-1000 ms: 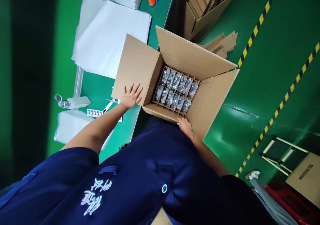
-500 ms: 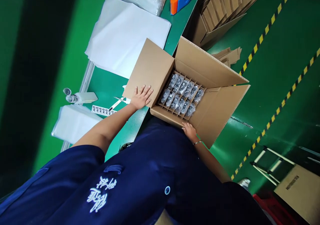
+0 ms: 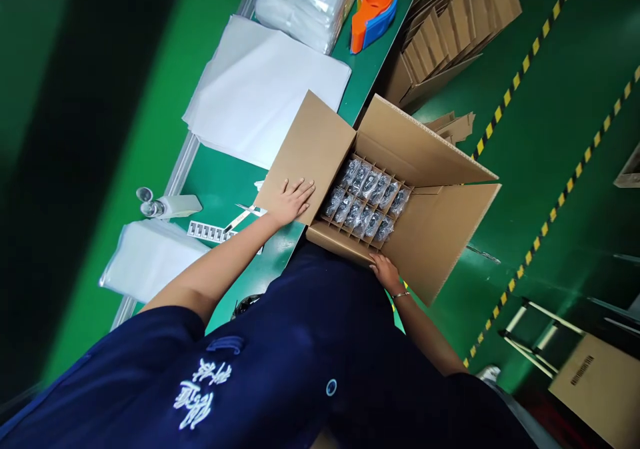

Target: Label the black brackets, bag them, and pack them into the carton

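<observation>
An opened cardboard box (image 3: pixel 340 244) stands tilted in the view at the table's edge, its flaps folded outward. Inside, cardboard dividers part two rows of dark items in clear plastic bags (image 3: pixel 370 186); what they are I cannot make out. My left hand (image 3: pixel 294 202) lies flat on the left flap (image 3: pixel 313 142), fingers spread. At the box's near right corner, my right hand (image 3: pixel 386 273) grips the edge of the near flap, its fingers bent over the cardboard and its thumb hard to see. The right flap (image 3: pixel 445 236) stands out beyond that hand.
On the green table (image 3: pixel 210 169) lie white sheets (image 3: pixel 270 89), a craft knife (image 3: pixel 240 218), a white slotted strip (image 3: pixel 205 230), a bottle (image 3: pixel 180 206) and an orange-blue tape dispenser (image 3: pixel 373 12). Flattened cartons (image 3: pixel 445 32) stand behind. Striped tape (image 3: pixel 530 52) marks the floor.
The whole view has shifted slightly, so the box and table sit a little lower in it. Both hands keep their places on the box.
</observation>
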The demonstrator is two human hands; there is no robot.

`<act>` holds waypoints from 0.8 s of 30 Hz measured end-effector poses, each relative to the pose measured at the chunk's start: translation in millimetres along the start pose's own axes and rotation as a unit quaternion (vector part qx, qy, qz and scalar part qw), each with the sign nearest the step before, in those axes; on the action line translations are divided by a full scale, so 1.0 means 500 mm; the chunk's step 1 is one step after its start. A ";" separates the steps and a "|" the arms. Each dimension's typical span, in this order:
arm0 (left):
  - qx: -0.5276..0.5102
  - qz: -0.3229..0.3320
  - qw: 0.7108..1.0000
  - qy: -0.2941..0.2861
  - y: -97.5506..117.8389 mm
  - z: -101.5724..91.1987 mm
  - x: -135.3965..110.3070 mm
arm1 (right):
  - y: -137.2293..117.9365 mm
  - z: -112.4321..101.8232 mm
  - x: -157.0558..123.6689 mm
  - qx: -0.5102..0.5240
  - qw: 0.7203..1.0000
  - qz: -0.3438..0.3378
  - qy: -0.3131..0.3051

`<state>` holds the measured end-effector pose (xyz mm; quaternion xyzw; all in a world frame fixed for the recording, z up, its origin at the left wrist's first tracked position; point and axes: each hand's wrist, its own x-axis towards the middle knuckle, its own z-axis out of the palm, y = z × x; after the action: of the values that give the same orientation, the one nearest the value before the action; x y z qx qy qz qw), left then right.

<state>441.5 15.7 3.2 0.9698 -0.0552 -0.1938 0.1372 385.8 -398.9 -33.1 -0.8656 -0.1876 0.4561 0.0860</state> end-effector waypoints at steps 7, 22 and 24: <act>0.006 -0.094 0.991 0.090 -0.061 -0.065 0.055 | -0.046 -0.044 0.034 0.034 0.999 -0.001 -0.009; 0.029 -0.116 0.991 0.060 -0.068 -0.025 0.060 | -0.277 -0.083 0.377 -0.014 0.993 0.023 -0.118; 0.027 -0.116 0.991 0.057 -0.067 -0.025 0.061 | -0.283 -0.079 0.368 -0.014 0.994 0.019 -0.110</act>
<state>476.0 45.8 -6.3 0.9826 0.0603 -0.1508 0.0900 478.0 -194.5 -104.8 -0.8147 -0.1857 0.5476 0.0443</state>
